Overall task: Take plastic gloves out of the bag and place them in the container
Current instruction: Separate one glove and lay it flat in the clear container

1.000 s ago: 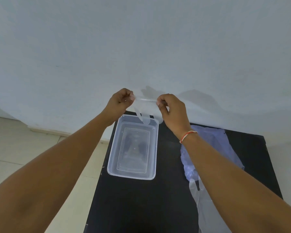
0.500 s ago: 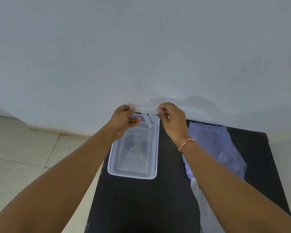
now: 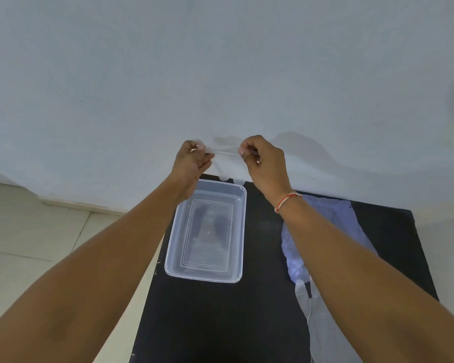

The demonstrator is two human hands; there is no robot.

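A thin clear plastic glove (image 3: 227, 167) hangs stretched between my two hands above the far end of a clear rectangular container (image 3: 240, 231). My left hand (image 3: 192, 163) pinches its left edge and my right hand (image 3: 264, 163) pinches its right edge. The glove's fingers dangle down toward the container's far rim. The container lies on a black table (image 3: 260, 310), and something clear seems to lie inside it. A bluish plastic bag (image 3: 333, 221) lies to the right, partly under my right forearm.
Another clear glove (image 3: 325, 328) lies on the table in front of the bag, near the right edge. A pale wall stands right behind the table. Tiled floor shows to the left.
Both hands dropped with the glove toward the container's far end half a second ago, then rose again and spread it wider.
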